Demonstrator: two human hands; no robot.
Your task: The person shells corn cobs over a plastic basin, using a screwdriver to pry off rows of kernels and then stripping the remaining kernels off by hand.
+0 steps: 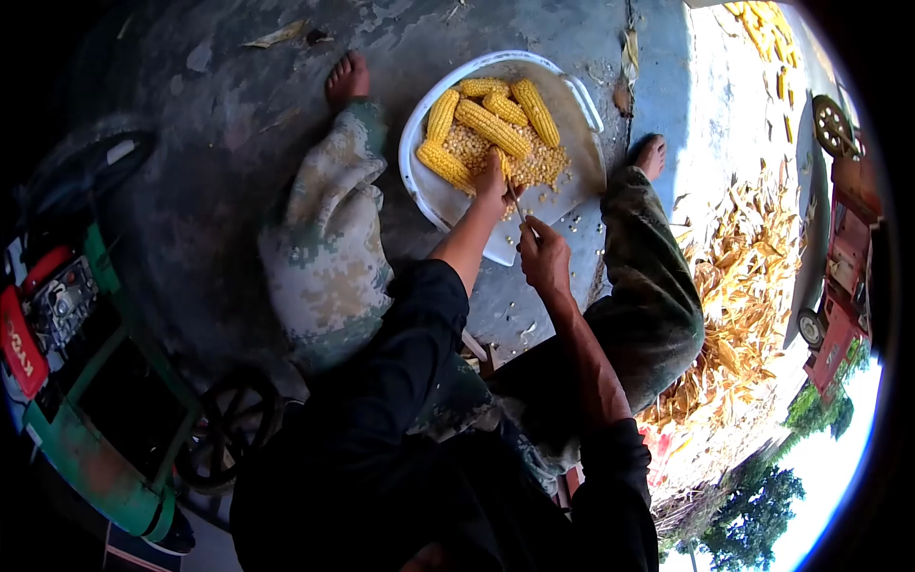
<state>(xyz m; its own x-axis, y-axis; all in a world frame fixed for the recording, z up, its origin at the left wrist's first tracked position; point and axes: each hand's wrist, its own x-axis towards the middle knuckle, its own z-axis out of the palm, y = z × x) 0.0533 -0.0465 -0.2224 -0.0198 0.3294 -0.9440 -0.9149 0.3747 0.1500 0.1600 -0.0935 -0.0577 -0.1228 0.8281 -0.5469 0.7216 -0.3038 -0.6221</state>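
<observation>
Over the near side of a white basin (408, 162), my left hand (493, 183) is closed round a yellow corn cob (503, 164), only part of which shows. My right hand (545, 255) is closed on the handle of a thin pointed tool (516, 202). The tool's tip is at the cob, near my left fingers. Several whole yellow cobs (492, 128) lie in the basin on a heap of loose kernels (545, 164). A few kernels lie on the floor beside the basin.
My bare feet (348, 80) are on either side of the basin. A green machine (95, 400) with a black wheel (229, 429) stands at the left. Dry husks (739, 296) are piled at the right, with a red vehicle (843, 276) beyond and more cobs (762, 29) at the top right.
</observation>
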